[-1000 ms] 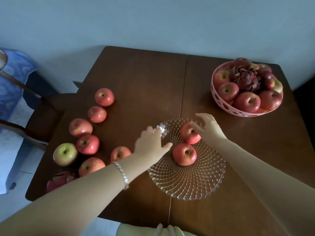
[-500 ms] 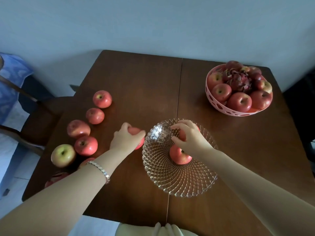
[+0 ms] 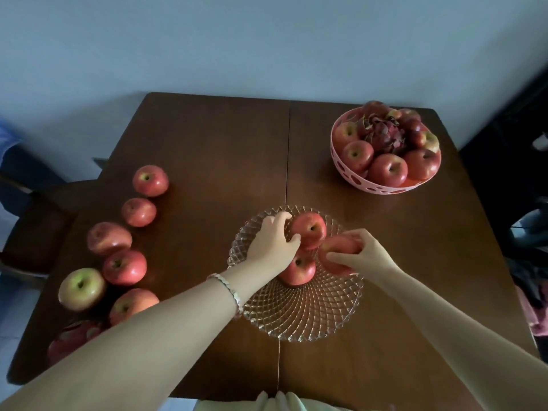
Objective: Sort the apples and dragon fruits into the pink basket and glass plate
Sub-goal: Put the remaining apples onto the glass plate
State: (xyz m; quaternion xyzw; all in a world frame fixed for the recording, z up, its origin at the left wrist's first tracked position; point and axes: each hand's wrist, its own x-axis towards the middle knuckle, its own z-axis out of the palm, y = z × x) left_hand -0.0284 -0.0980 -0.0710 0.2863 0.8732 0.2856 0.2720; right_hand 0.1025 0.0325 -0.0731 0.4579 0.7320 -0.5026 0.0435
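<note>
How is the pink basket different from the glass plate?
The pink basket is deep, pink and has holes in its wall; the glass plate is shallow, see-through and bumpy. The basket is heaped full with apples and a dragon fruit; the plate holds just three apples, with much bare glass. Nobody touches the basket; both hands are at the plate's apples. Both are round and sit on the table.

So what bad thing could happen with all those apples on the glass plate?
Three red apples crowd the far half of the patterned glass plate; the one in the right hand sits near the rim and might roll onto the brown wooden table. The left hand could nudge the far apple loose too.
</note>
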